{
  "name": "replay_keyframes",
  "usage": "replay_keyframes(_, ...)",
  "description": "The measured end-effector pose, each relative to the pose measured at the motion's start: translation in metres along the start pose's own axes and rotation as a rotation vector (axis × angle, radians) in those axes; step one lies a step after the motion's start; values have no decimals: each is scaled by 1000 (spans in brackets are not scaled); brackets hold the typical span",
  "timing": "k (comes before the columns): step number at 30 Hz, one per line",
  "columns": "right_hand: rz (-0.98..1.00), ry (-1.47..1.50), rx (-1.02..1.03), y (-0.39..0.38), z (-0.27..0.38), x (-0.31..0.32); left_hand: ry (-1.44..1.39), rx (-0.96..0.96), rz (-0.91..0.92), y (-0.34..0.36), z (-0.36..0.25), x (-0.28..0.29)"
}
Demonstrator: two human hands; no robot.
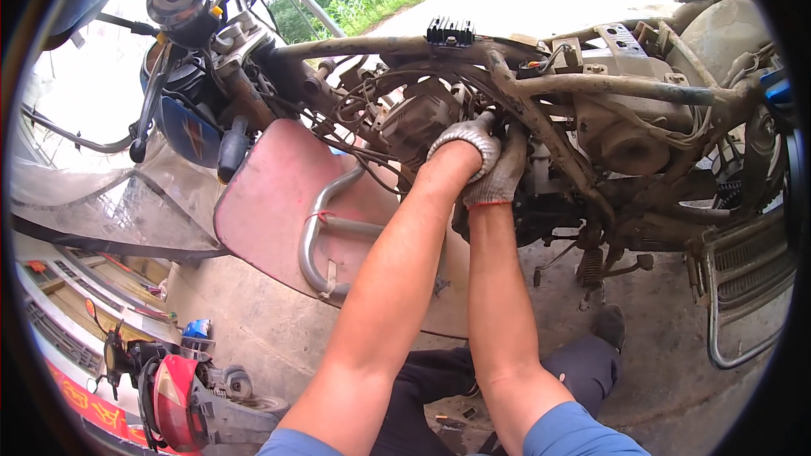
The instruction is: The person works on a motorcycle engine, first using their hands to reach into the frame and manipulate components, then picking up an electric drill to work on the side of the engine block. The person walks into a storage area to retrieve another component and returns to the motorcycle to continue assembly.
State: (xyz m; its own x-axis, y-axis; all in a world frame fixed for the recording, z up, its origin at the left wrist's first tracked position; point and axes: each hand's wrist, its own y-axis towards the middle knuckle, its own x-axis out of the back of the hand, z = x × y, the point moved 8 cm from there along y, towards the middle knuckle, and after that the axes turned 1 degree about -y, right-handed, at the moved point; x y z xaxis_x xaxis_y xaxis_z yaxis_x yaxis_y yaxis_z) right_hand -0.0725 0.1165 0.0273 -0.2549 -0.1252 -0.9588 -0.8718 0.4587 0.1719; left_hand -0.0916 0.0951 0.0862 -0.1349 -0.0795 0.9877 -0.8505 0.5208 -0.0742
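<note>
Metal engine (418, 121) just L of L hand (477, 135)

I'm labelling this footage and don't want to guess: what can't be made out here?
- Head view: fingertips of the left hand and right hand, and whatever they touch, hidden by the hands themselves and the motorcycle.
- Head view: the motorcycle's far right end, cut off by the dark fisheye rim.
- Head view: the scooter's lower part, cut off by the bottom edge.
- Head view: small bits near the bottom, too small to identify.
</note>
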Motion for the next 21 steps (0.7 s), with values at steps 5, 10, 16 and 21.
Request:
replay_keyframes(5, -41, 8, 57, -4, 2, 1, 22, 16, 12, -7, -6, 0)
replay_keyframes(10, -75, 38, 62, -1, 3, -2, -21, 25, 99, 2, -4, 0)
replay_keyframes(16, -56, -10, 19, -3, 4, -5, -20, 2, 34, 14, 6, -9)
replay_keyframes(21, -51, -88, -15, -1, 5, -3, 7, 2, 47, 1, -1, -1)
